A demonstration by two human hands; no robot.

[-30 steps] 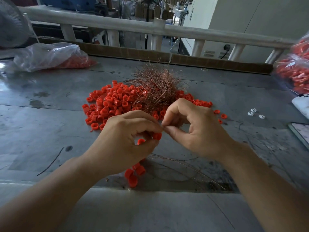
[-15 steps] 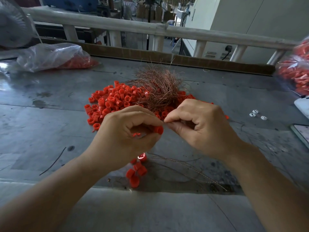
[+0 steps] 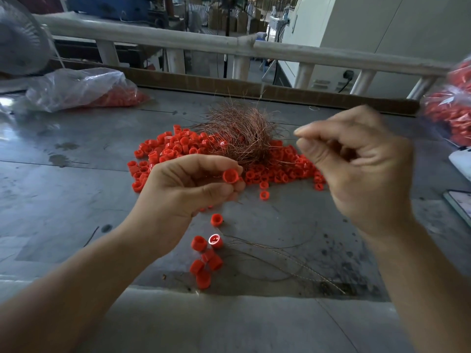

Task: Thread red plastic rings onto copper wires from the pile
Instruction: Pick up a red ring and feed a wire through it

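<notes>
My left hand [image 3: 183, 192] pinches one red ring [image 3: 230, 176] between thumb and fingertips. My right hand [image 3: 356, 169] is up and apart from it, fingers curled, thumb and first finger pressed together. I cannot tell if a wire is there. The ring pile [image 3: 163, 151] lies behind, under the copper wires [image 3: 242, 133].

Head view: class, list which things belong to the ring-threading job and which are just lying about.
In the job:
left hand pinching a red ring; right hand, raised in a pinch; ring pile; copper wire bundle; ringed wires nearest the person.

Lying about:
plastic bag at left; second bag at right; fan; flat device at the right edge.
</notes>
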